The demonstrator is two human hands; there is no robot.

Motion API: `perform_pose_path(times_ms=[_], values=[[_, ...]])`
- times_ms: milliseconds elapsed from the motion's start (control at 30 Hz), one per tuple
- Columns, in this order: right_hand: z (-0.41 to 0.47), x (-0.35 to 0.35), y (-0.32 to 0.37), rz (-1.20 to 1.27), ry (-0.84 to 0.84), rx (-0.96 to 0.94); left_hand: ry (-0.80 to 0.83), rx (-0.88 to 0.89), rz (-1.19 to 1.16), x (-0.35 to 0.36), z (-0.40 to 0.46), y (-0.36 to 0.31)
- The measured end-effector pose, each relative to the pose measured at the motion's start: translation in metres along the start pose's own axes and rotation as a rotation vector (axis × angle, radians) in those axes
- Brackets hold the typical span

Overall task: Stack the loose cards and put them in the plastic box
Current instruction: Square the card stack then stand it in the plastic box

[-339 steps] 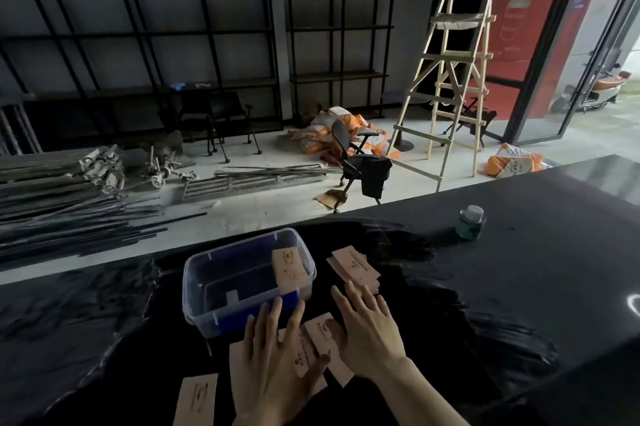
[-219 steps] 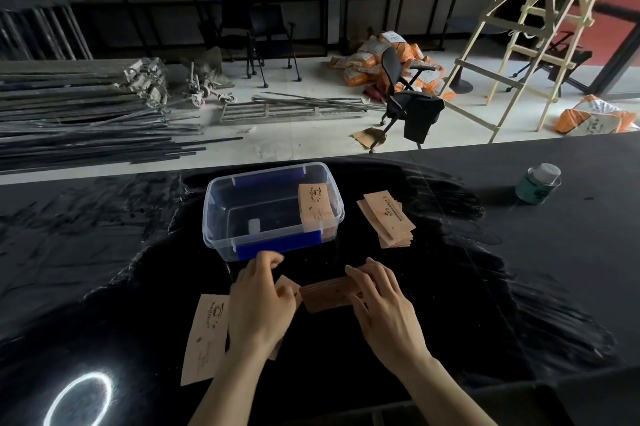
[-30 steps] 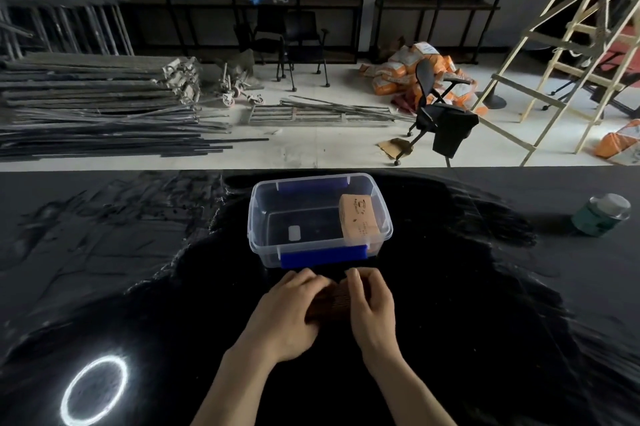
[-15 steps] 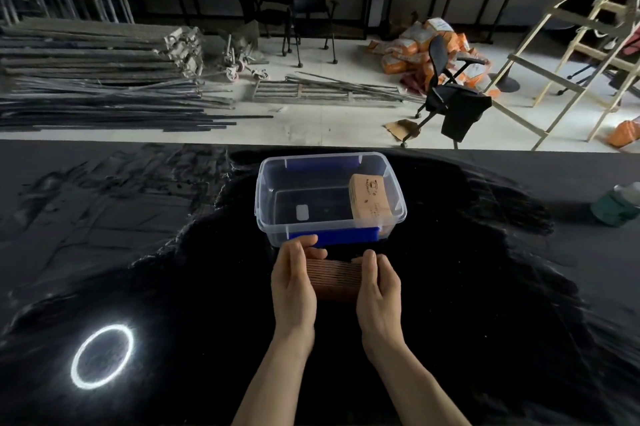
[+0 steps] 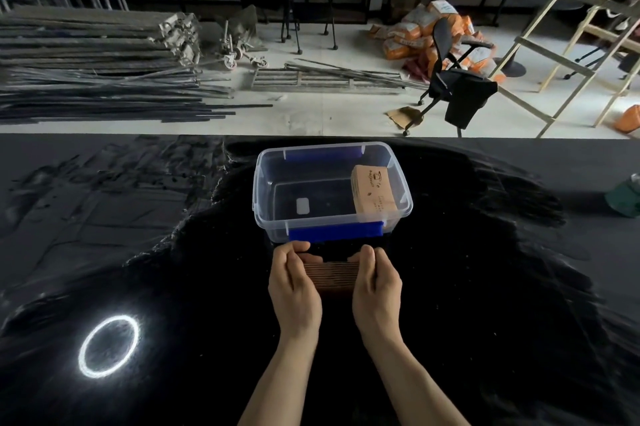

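A thick stack of brown cards (image 5: 333,276) stands on edge on the black table, pressed between my left hand (image 5: 292,283) and my right hand (image 5: 376,283). Both hands grip its ends just in front of the clear plastic box (image 5: 263,183) with blue latches. Inside the box, at the right, lies another pile of brown cards (image 5: 373,195) with print on top. The left part of the box floor is bare apart from a small white label.
A green jar with a pale lid (image 5: 625,195) stands at the table's right edge. A bright ring of light (image 5: 108,346) reflects on the table at the left. Beyond the table's far edge (image 5: 138,134) are metal bars, chairs and a wooden ladder.
The loose cards on the table have been gathered into one stack. Over the last second both hands squared it up and shifted it slightly toward the box.
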State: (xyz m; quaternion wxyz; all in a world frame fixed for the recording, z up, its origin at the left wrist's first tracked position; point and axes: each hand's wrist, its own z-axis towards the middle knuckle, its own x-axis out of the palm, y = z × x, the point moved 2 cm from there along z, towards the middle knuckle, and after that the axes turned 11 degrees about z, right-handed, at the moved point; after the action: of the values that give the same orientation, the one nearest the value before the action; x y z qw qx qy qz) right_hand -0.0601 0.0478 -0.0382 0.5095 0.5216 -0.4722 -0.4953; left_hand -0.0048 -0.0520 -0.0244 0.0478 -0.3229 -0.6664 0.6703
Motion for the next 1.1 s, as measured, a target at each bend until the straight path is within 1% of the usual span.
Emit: perform_pose_path(times_ms=[100, 167, 233, 300, 333, 400, 433, 467, 500, 567, 667, 767, 833, 933, 1000, 1100], values=[[-0.001, 0.0, 0.003, 0.009, -0.003, -0.002, 0.042, 0.013, 0.017, -0.002, 0.002, 0.0], [0.0, -0.001, 0.004, 0.005, -0.001, 0.012, 0.098, 0.059, 0.084, -0.005, 0.004, 0.0], [-0.001, 0.0, 0.005, 0.009, -0.001, 0.033, 0.129, 0.201, 0.18, -0.016, 0.005, -0.003], [-0.001, -0.001, 0.006, 0.028, 0.007, 0.055, 0.196, 0.412, 0.284, -0.03, 0.009, -0.012], [-0.001, -0.002, 0.006, 0.038, 0.012, 0.06, 0.286, 0.521, 0.376, -0.035, 0.011, -0.018], [0.0, -0.002, 0.007, 0.042, 0.016, 0.052, 0.535, 0.69, 0.652, -0.041, 0.011, -0.033], [0.0, -0.002, 0.007, 0.038, 0.012, 0.055, 0.639, 0.742, 0.788, -0.04, 0.011, -0.038], [0.0, -0.001, 0.009, 0.038, 0.009, 0.066, 0.705, 0.756, 0.896, -0.038, 0.01, -0.043], [0.0, -0.001, 0.01, 0.036, 0.008, 0.078, 0.724, 0.745, 0.966, -0.036, 0.011, -0.045], [0.001, -0.001, 0.012, 0.026, 0.018, 0.091, 0.677, 0.729, 1.012, -0.032, 0.013, -0.046], [0.001, -0.002, 0.012, 0.023, 0.059, 0.107, 0.642, 0.716, 1.008, -0.029, 0.015, -0.046], [0.003, -0.008, 0.019, 0.082, 0.139, 0.146, 0.623, 0.631, 0.938, -0.031, 0.016, -0.041], [0.004, -0.019, 0.028, 0.179, 0.201, 0.186, 0.583, 0.523, 0.736, -0.034, 0.018, -0.036], [0.003, -0.029, 0.037, 0.388, 0.358, 0.311, 0.515, 0.283, 0.323, -0.038, 0.016, -0.032], [0.002, -0.028, 0.045, 0.399, 0.423, 0.326, 0.513, 0.117, 0.14, -0.036, 0.011, -0.034], [0.005, -0.023, 0.053, 0.376, 0.401, 0.276, 0.524, -0.031, -0.025, -0.035, 0.006, -0.039]])
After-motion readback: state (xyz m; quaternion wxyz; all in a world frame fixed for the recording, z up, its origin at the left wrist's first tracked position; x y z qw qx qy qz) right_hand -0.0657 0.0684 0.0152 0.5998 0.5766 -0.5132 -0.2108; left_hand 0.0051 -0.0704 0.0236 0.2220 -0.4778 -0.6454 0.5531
